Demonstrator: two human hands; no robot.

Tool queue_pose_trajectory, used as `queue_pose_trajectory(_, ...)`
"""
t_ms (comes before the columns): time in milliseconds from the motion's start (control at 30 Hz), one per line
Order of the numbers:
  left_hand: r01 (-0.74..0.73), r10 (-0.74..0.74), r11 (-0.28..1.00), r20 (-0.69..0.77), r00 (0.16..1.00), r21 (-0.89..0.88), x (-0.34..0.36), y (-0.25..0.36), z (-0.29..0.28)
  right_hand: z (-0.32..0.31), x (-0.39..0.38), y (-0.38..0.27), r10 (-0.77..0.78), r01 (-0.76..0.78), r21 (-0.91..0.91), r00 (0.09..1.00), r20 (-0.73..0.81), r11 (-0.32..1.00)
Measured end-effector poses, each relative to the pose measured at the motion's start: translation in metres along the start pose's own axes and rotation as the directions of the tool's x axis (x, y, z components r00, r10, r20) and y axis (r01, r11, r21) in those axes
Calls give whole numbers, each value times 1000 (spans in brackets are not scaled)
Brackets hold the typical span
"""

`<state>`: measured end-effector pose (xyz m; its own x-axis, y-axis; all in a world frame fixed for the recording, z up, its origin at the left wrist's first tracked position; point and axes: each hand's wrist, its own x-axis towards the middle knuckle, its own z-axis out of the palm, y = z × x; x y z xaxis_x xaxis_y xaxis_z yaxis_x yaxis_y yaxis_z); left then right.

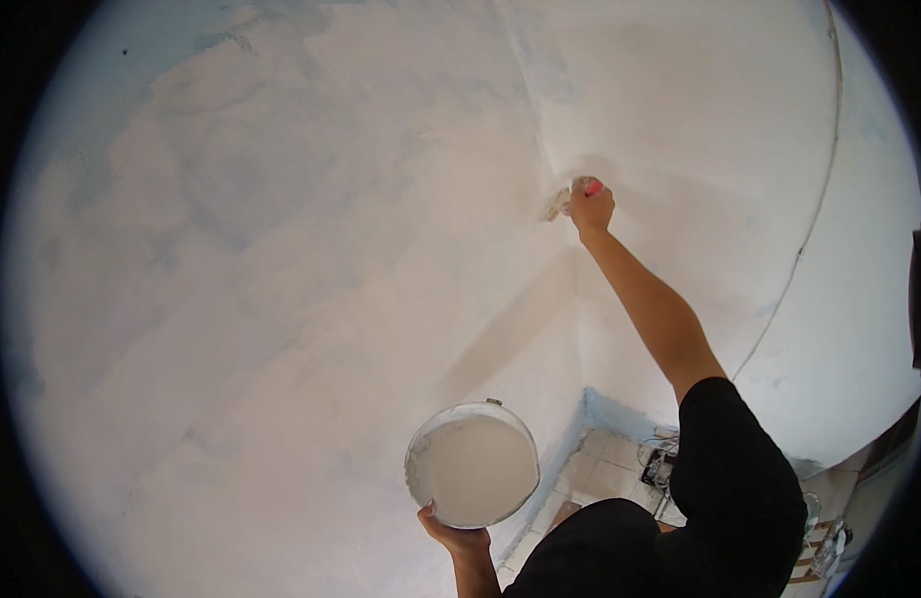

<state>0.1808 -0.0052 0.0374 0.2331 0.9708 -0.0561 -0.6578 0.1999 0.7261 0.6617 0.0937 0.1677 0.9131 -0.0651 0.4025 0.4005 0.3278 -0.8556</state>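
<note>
My left hand [457, 534] grips a round bucket [413, 496] at its near left, with the thumb up against the rim; the other fingers are hidden beneath it. Thick off-white paint [478, 468] sits inside the bucket. Up and to the right, my right arm reaches out to the corner where two walls meet. Closed in my right hand [592, 209] is a paintbrush [557, 204] with pale, coated bristles and a bit of red showing at the hand. Its head is at the wall beside the corner line.
Patchy white paint over light blue covers the left wall [281, 249]. A cable [803, 249] runs down the right wall [679, 110]. Far below lie floor tiles [610, 463], a dark object with wires [659, 466] and some clutter [829, 548] at the lower right.
</note>
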Motion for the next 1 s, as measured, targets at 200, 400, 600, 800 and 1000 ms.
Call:
queue_pose_trajectory(200,-61,60,998,17,998,36,1,0,-13,96,20,-172,-204,183,213,976,79,960)
queue_pose_trajectory(400,-38,38,999,-23,999,-5,-3,-1,5,112,-13,-342,-344,366,371,931,-126,854)
queue_pose_trajectory(600,18,-18,1000,18,1000,-3,-1,9,2,89,-63,-237,-179,-259,822,902,394,507)
queue_pose_trajectory(800,74,-74,997,2,997,11,11,12,-7,25,-71,-66,122,-206,477,972,201,854)
queue_pose_trajectory(1000,81,-82,995,18,996,56,14,21,0,67,-39,-62,-96,86,101,991,96,991)
